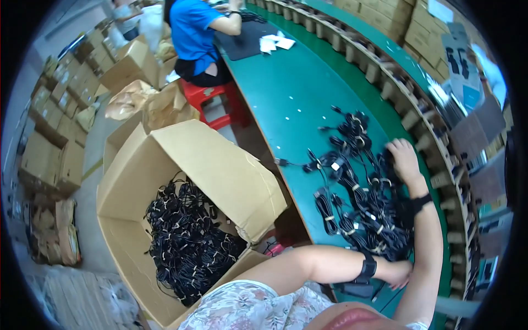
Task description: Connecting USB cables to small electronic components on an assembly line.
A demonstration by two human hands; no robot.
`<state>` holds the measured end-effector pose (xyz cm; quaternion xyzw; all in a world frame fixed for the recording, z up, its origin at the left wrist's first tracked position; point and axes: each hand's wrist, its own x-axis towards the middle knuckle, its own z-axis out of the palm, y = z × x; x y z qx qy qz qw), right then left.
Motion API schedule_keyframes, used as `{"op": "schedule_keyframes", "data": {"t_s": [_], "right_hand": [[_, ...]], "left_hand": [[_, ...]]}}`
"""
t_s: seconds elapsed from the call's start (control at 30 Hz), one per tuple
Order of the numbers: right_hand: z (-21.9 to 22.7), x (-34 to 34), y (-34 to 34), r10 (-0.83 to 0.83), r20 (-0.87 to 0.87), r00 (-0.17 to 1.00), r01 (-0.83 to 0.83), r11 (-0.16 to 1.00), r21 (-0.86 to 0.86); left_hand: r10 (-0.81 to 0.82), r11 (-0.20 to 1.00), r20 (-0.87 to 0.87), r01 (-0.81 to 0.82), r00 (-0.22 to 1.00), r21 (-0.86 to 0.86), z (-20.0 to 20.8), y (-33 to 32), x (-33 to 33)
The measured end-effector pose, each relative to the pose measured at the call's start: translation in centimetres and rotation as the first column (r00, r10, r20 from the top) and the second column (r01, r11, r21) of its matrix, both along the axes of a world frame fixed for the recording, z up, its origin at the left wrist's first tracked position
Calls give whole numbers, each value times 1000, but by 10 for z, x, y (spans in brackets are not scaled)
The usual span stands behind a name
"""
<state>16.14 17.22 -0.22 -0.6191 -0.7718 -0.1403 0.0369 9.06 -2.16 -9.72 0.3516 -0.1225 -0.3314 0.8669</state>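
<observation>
A person in a floral top leans over a green table where black cable bundles lie in a loose, tangled heap, to the right of an open cardboard box holding a deep pile of similar cables. The right hand, fingers bent, is at the far right edge of the heap; whether its grip has closed on a cable or merely rests against one cannot be told from this angle. The left hand lies low beside the right forearm, its fingers partly hidden, and its grip too cannot be read as full or free. Each coil looks light and springy, its smooth black jacket probably a little slick but easily bent, soft enough to give under a squeeze without harm. The pale ties around the coils appear to keep the loops together, making the bound middle the likeliest place to take hold, with thumb and fingers closing across all the strands at once. Loose ends, such as the one with a plug reaching toward the table's left edge, look apt to snag neighbouring loops, and tugging there could strain the joint between cord and connector. Farther up the table, a co-worker in a blue shirt sits on a red stool.
</observation>
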Motion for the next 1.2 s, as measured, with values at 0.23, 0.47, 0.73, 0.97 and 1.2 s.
{"op": "schedule_keyframes", "data": {"t_s": [0.23,0.47,0.73,0.97,1.2], "right_hand": [[46,-36,-55,-135,39,990,135,991,-7],[69,-36,-143,-415,-854,313,436,862,-259],[84,-29,-256,-82,-996,-31,605,792,-84],[78,-56,-331,-105,-993,46,706,707,-42],[77,-86,-354,-395,-711,582,708,676,203]], "left_hand": [[353,750,529,-571,772,334,39,16,-55],[299,817,378,-440,876,372,51,23,-45],[564,826,158,-556,810,-98,92,40,-53],[576,125,817,-989,8,-78,84,9,-61],[111,-33,959,-966,-259,-257,126,4,-78]]}}
